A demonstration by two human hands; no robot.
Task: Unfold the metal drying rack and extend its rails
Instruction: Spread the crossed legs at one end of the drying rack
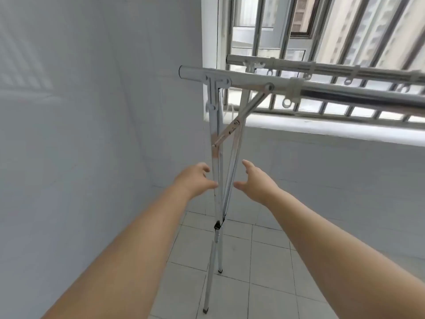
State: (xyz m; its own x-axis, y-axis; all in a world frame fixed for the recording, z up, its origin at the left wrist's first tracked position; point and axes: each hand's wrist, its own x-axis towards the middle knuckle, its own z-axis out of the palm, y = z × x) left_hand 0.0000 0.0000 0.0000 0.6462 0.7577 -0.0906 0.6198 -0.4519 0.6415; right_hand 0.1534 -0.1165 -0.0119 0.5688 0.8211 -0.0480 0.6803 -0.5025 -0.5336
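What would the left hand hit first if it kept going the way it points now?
Most likely the rack's crossed upright legs: the open left hand has its fingertips at the nearest tube, possibly already touching it. Depth is hard to judge from this single view.

Left wall point(80, 134): pale tile, plain, with a faint barred light pattern at upper left. Floor point(264, 261): light square tiles with darker grout lines. Window point(287, 31) at upper right, fitted with metal bars point(259, 24); daylight enters (apartment buildings point(368, 26) visible beyond). White sill point(322, 127) runs beneath, above a tiled lower wall point(333, 180).
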